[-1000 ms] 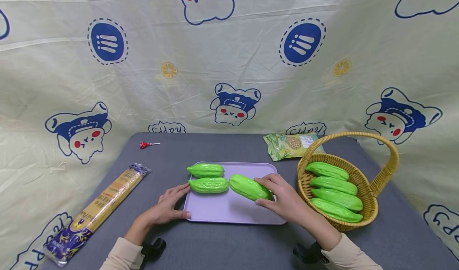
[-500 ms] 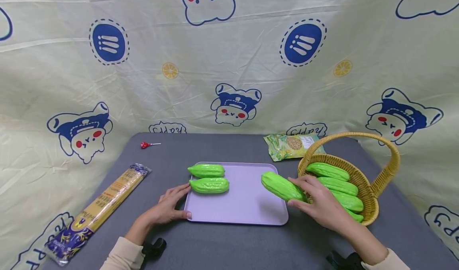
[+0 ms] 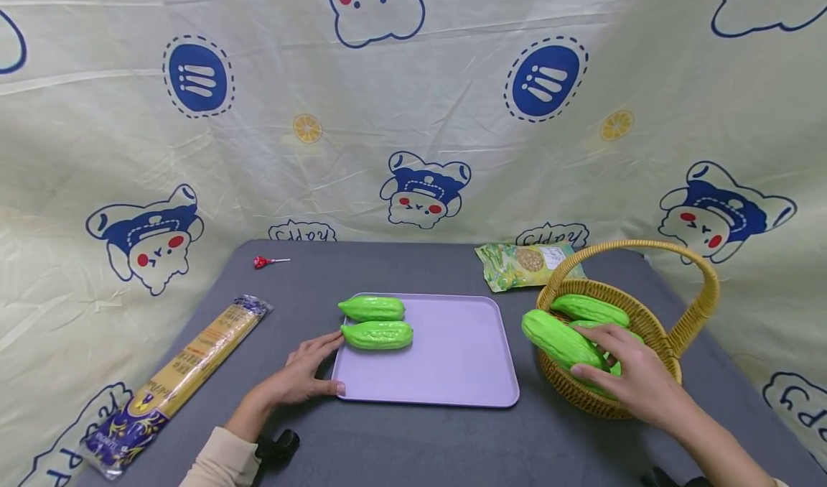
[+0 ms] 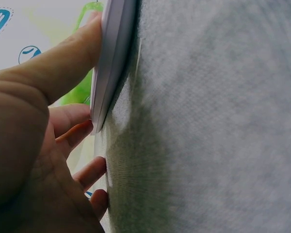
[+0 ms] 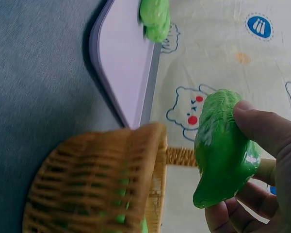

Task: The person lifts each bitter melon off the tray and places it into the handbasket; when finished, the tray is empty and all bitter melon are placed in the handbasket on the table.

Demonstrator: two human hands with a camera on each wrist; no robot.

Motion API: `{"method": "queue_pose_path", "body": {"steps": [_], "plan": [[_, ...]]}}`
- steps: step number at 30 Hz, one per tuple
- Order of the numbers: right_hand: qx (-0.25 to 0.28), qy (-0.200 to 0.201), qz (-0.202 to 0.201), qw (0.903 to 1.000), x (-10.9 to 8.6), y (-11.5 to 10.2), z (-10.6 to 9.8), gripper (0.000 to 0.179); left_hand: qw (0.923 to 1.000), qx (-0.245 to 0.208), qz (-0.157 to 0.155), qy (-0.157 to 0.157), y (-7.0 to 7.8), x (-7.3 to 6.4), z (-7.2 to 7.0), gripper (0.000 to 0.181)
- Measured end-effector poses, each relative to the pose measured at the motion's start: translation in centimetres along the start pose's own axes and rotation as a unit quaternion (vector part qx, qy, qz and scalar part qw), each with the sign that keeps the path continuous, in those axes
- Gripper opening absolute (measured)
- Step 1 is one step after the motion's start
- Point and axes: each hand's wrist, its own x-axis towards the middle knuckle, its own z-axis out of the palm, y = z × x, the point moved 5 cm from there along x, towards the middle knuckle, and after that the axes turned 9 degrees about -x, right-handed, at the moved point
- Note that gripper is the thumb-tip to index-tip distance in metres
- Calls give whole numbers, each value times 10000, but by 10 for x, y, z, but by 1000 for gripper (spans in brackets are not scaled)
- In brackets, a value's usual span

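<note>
On a grey table (image 3: 400, 437), as I see it laid out:

Item, one right hand (image 3: 629, 376), thumb and fingers clamped on a green gourd (image 3: 562, 337), which is held up over the left part of a wicker basket (image 3: 594, 402).

Item, more gourds inside that basket, the far one (image 3: 591, 307) in plain sight, the rest partly covered by the hand and its load; I cannot count them.

Item, one lilac tray (image 3: 446, 365), bearing a rear gourd (image 3: 371, 307) and a front gourd (image 3: 377, 335), side by side at its left end, tips leftward.

Item, one left hand (image 3: 310, 372), fingers apart, thumb touching the tray near its front left corner.

Item, one long gold-and-blue packet (image 3: 174, 386), slanting, far left.

Item, one small red-handled tool (image 3: 260, 262), beyond the packet.

Item, one green-and-yellow bag (image 3: 517, 266), behind the basket.

Item, one printed cloth (image 3: 420, 106), hung at the back.
</note>
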Motion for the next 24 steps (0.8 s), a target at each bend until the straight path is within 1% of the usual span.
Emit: {"method": "queue_pose_path", "body": {"steps": [4, 9, 16, 21, 24], "plan": [[-95, -36, 145, 9998, -5, 11, -3, 53, 10000, -8, -11, -1, -1, 0, 0, 86], [-243, -268, 489, 9981, -8, 20, -4, 53, 10000, 6, 41, 37, 0, 0, 0, 85], [-325, -394, 662, 9965, -9, 31, -3, 55, 10000, -52, 54, 28, 1, -1, 0, 85], [-404, -646, 873, 9933, -7, 36, -2, 59, 9997, 79, 214, 122, 3, -1, 0, 84], [-455, -671, 897, 9927, -6, 39, -2, 60, 9996, 79, 213, 138, 3, -1, 0, 84]]}}
